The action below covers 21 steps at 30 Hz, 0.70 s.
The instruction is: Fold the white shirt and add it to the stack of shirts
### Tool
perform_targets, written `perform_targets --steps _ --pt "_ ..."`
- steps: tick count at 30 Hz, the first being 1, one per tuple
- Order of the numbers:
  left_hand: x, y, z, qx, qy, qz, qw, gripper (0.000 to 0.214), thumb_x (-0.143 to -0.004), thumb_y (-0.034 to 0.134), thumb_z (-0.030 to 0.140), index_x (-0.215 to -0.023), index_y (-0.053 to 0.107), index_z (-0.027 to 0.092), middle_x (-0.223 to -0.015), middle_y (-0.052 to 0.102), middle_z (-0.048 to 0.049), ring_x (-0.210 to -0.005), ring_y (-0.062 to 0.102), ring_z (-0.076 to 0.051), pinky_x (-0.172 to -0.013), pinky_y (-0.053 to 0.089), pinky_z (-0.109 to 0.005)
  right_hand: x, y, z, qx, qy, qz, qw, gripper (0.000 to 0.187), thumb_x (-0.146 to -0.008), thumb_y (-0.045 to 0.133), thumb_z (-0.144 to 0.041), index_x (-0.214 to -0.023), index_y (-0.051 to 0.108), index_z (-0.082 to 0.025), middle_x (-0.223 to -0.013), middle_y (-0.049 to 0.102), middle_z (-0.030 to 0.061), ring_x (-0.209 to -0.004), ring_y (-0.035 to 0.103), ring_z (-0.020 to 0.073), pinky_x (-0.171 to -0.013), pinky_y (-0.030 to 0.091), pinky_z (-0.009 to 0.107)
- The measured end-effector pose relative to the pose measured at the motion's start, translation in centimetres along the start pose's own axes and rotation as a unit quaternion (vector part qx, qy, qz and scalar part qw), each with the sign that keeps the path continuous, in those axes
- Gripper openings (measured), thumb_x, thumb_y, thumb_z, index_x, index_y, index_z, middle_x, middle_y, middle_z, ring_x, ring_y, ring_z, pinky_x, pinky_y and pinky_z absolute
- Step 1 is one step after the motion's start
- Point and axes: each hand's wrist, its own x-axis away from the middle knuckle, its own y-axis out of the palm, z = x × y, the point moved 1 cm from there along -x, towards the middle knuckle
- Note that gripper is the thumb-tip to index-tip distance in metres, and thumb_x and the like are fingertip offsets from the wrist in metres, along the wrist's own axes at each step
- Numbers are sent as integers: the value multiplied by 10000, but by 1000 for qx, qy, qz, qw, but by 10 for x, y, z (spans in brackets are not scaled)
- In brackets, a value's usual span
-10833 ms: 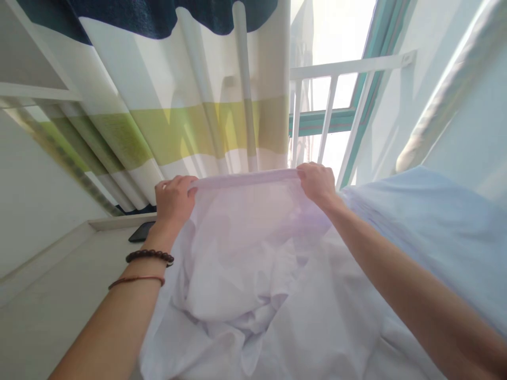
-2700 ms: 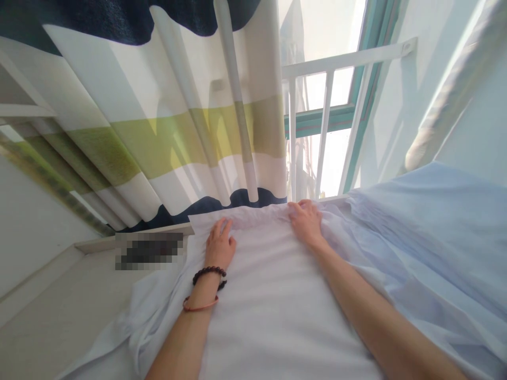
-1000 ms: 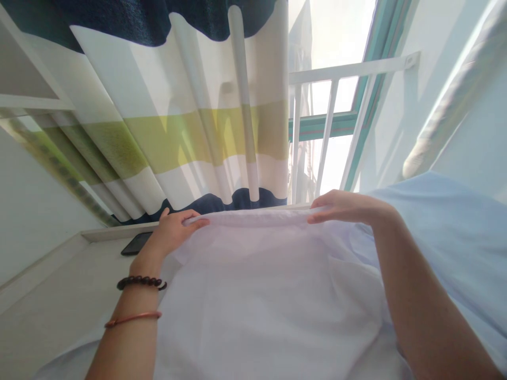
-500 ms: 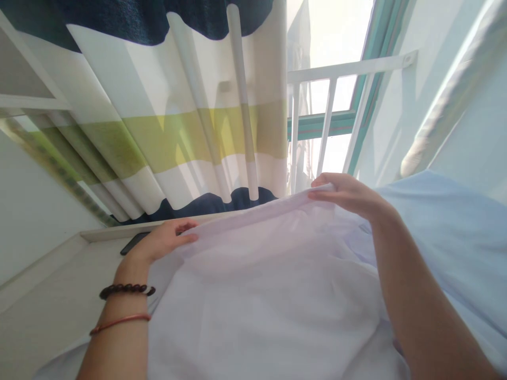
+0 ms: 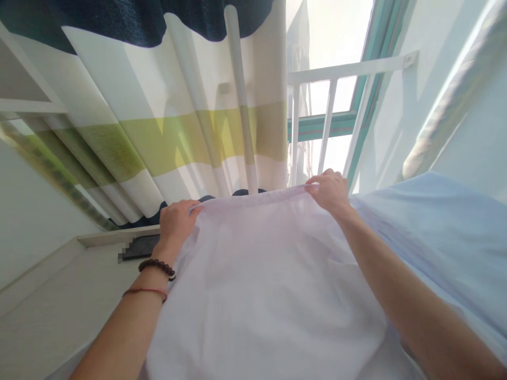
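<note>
A thin white cloth (image 5: 261, 285) fills the lower middle of the head view, its far edge lifted off the surface. My left hand (image 5: 176, 221) is closed on the left end of that edge, two bracelets on its wrist. My right hand (image 5: 328, 190) pinches the right end, held slightly higher. The cloth is stretched between the two hands and drapes down toward me.
A pale blue sheet (image 5: 435, 237) lies to the right. A dark phone (image 5: 137, 248) rests on the light surface (image 5: 47, 316) at left. Behind hang a striped curtain (image 5: 190, 132) and a white window railing (image 5: 348, 66).
Both hands have drawn closer together and closed on the cloth's far edge, the left rising and moving right; the edge now stands higher and tauter than half a second ago.
</note>
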Motion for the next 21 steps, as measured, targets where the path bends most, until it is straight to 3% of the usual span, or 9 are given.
perform_targets --steps 4,8,10,12,13,15,17,19,21 --pt "-30 7 -1 -42 15 -19 999 350 -926 407 343 -1068 674 169 -1013 689 -68 -1068 575 -306 -961 384 -467 -22 38 -6 56 -28 -33 998 295 -891 472 -268 -964 751 -205 -1075 590 155 -1045 501 318 -889 371 473" --pt "-28 9 19 -47 38 -16 998 416 -915 423 234 -1305 529 135 -1297 551 -130 -1228 453 -331 -1060 283 -508 -10 53 -21 76 -75 -28 994 407 -876 468 -218 -1254 604 -147 -1303 513 183 -1203 432 332 -999 306 479" --pt "-7 15 36 -41 64 -30 997 485 -911 451 249 -1381 452 127 -1402 457 -164 -1290 400 -339 -1108 228 -511 12 54 -33 81 -117 -40 989 520 -887 463 -253 -1390 459 -121 -1415 431 192 -1288 372 330 -1056 263 475" --pt "27 23 53 -31 90 -69 993 482 -894 506 308 -1353 498 158 -1424 455 -155 -1325 382 -336 -1143 181 -513 40 53 -44 80 -143 -99 982 577 -923 414 -341 -1444 374 -97 -1485 360 196 -1359 307 324 -1102 219 470" --pt "48 27 60 -24 97 -98 990 497 -894 509 364 -1352 505 172 -1447 443 -153 -1346 366 -343 -1140 194 -526 54 53 -48 78 -142 -141 977 617 -937 382 -396 -1467 333 -85 -1519 314 195 -1395 259 325 -1121 196 470" --pt "90 33 71 11 97 -213 972 558 -913 445 476 -1411 447 226 -1514 369 -129 -1402 289 -357 -1130 190 -573 84 53 -53 67 -132 -233 961 693 -948 300 -503 -1497 273 -82 -1565 221 191 -1438 181 328 -1141 165 482" --pt "125 35 76 37 116 -270 955 603 -928 369 540 -1464 368 265 -1554 294 -104 -1429 235 -354 -1129 173 -596 109 54 -51 51 -128 -304 942 741 -944 225 -568 -1507 256 -86 -1573 187 198 -1449 149 338 -1143 153 508" --pt "146 33 79 47 120 -278 952 620 -939 326 547 -1491 314 264 -1566 257 -96 -1440 206 -341 -1136 158 -593 126 55 -46 40 -129 -335 933 758 -941 174 -591 -1509 255 -96 -1572 186 195 -1449 147 341 -1142 152 522" --pt "151 31 81 47 116 -275 953 621 -948 303 543 -1498 299 256 -1566 250 -87 -1447 194 -323 -1149 144 -574 134 56 -40 33 -131 -337 932 749 -943 153 -590 -1511 259 -114 -1575 188 175 -1449 156 330 -1145 155 513"
